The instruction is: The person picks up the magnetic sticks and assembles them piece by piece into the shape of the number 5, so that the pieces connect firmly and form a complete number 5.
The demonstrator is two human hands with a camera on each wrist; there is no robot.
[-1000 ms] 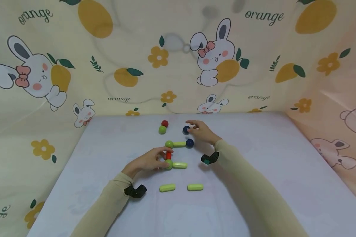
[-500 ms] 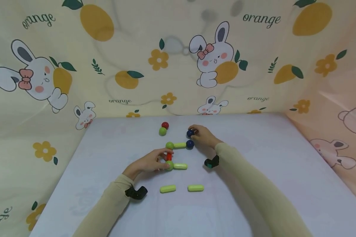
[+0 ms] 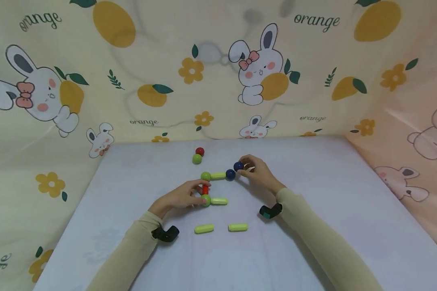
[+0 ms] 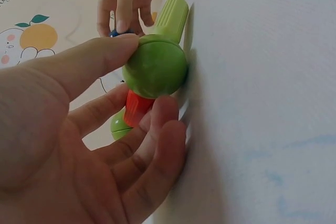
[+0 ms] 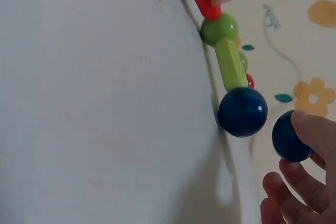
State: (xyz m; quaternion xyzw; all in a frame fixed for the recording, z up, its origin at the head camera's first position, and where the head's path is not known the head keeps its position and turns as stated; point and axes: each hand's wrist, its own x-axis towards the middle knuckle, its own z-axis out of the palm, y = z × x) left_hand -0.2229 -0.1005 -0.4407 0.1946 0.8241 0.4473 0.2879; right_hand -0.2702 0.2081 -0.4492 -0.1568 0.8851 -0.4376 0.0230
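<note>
My left hand [image 3: 183, 195] holds a joined piece at its near corner, thumb on a green ball [image 4: 155, 66] and fingers around a red rod [image 4: 137, 108]. From that ball a light green rod [image 3: 219, 201] points right. At the far end of the red rod, another green ball [image 3: 205, 176] carries a light green rod [image 5: 231, 62] that ends in a dark blue ball [image 5: 242, 112]. My right hand [image 3: 259, 173] pinches a second dark blue ball [image 5: 290, 137] between thumb and fingers, just beyond and right of the attached blue one.
Behind the joined piece, a red ball [image 3: 200, 151] and a green ball [image 3: 197, 159] sit together on the white table [image 3: 298, 242]. Two loose light green rods, a left rod [image 3: 204, 228] and a right rod [image 3: 238, 227], lie in front. A printed cloth [image 3: 160, 60] hangs behind.
My right hand has taken hold of the loose dark blue ball and brought it right and a little nearer, beside the attached blue ball. My left hand keeps its grip in place.
</note>
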